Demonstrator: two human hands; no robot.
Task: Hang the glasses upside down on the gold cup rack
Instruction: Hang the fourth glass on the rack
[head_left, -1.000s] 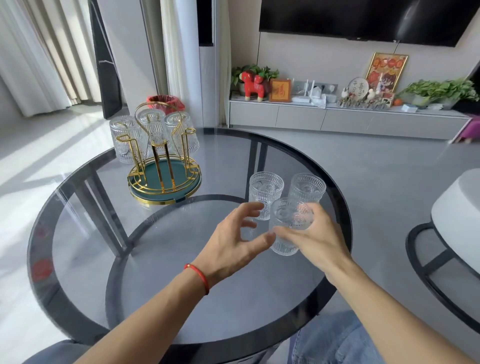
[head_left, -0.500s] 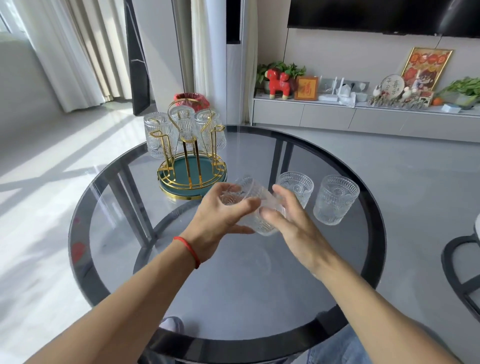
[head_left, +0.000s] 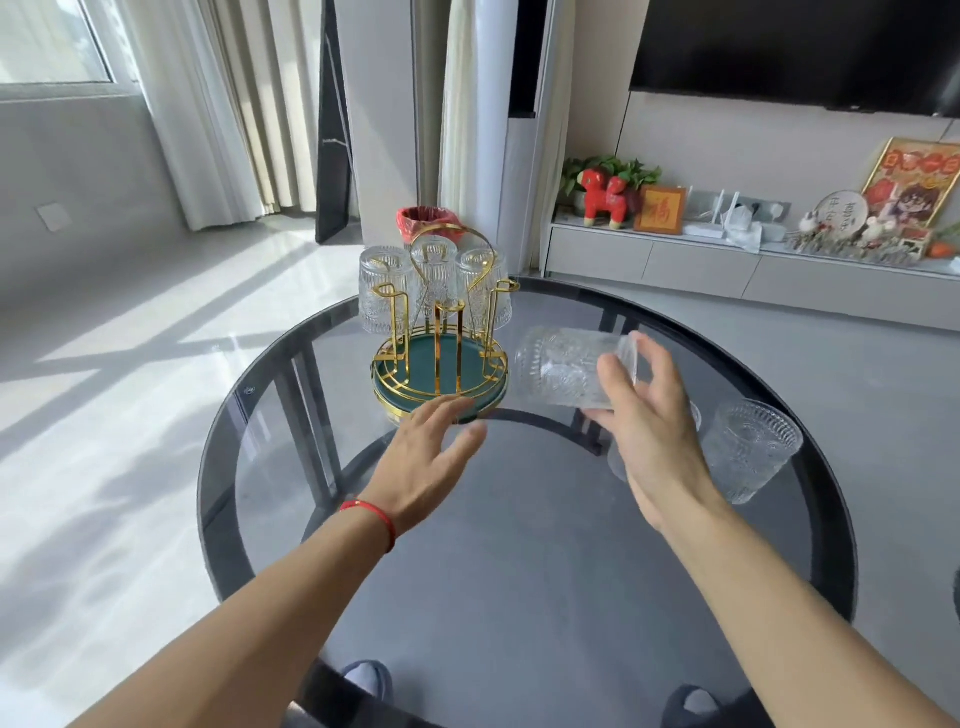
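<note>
The gold cup rack (head_left: 440, 358) with a green base stands at the far left of the round glass table (head_left: 519, 545). Three clear ribbed glasses (head_left: 383, 291) hang upside down on its far pegs; the near pegs are bare. My right hand (head_left: 649, 436) grips a ribbed glass (head_left: 563, 371) tipped on its side, just right of the rack. My left hand (head_left: 423, 467) is open, fingers spread, just in front of the rack's base. One upright glass (head_left: 750, 449) stands at the right; another is mostly hidden behind my right hand.
A red-lined bin (head_left: 423, 218) sits on the floor behind the rack. A low TV cabinet (head_left: 727, 265) with ornaments runs along the far wall. My feet (head_left: 366, 680) show under the table's near edge.
My left hand has let go of the glass and moved toward the rack's base. My right hand has carried the glass, tipped sideways, up beside the rack. The view shifted left.
</note>
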